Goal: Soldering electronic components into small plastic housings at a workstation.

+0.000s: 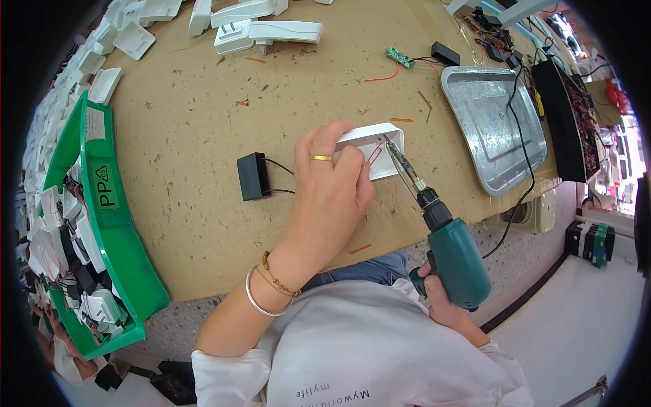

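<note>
- Across the middle of the frame spreads a tan work table (196,230), flecked with dark specks.
- At the left edge, a green bin (129,230) is packed with white casings, black blocks and wires.
- Upper right, a metal tray (498,102) lies on the table, a black cord running across it.
- Beyond it, near the right edge, sits a black box (557,122) full of small reddish-brown parts.
- Just above centre, the left hand (332,180) is closed on the left end of a white shell; its fingertips are partly hidden.
- Lower right of centre, a teal soldering gun (458,258) points up and left, its tip inside the shell; whether it touches anything I cannot tell.
- Its handle is wrapped by the right hand (439,302), partly hidden behind the body.
- Top left of centre lies a white plug casing (285,31).
- Right under the tip is the white shell (366,136), open side up.
- Left of the left hand, a black block (253,178) trails two black wires toward it.
- Upper right of centre lies a green circuit board (400,57).
- Inside the shell show thin red wires (375,152).
</note>
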The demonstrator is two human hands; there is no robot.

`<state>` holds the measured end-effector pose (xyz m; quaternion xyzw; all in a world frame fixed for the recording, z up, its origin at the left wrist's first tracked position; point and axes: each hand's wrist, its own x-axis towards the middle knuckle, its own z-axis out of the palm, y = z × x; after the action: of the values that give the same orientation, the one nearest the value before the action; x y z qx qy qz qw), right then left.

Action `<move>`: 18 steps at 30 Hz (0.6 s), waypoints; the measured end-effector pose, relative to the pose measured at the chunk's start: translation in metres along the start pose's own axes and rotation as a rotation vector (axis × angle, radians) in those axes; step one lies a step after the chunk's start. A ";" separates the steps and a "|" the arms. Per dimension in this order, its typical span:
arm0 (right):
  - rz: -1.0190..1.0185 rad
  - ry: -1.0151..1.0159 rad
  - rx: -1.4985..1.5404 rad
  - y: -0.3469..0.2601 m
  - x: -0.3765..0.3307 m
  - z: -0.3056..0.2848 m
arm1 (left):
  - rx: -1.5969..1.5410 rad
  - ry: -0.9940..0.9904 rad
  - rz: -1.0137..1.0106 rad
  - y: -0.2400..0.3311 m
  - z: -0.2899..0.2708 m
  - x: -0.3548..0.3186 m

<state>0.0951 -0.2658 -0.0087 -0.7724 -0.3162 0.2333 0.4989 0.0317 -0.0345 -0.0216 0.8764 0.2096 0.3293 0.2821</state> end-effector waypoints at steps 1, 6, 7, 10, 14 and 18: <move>0.000 -0.001 0.000 0.000 0.000 0.000 | -0.011 -0.008 -0.010 0.000 0.000 0.000; 0.058 0.044 0.055 -0.003 -0.001 0.004 | -0.018 -0.005 -0.014 0.000 0.000 0.000; 0.058 0.045 0.054 -0.003 -0.001 0.003 | -0.017 -0.009 -0.019 0.000 0.000 0.000; 0.050 0.008 -0.060 -0.002 0.000 0.001 | -0.015 0.004 -0.015 -0.001 0.000 0.000; 0.026 0.000 -0.106 0.000 0.000 0.000 | -0.002 0.000 -0.008 0.000 0.001 0.000; 0.056 0.011 -0.034 -0.001 0.000 0.002 | -0.002 0.003 -0.007 0.000 0.000 0.000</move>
<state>0.0931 -0.2643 -0.0088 -0.7905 -0.2958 0.2375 0.4808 0.0321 -0.0343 -0.0219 0.8748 0.2127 0.3300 0.2838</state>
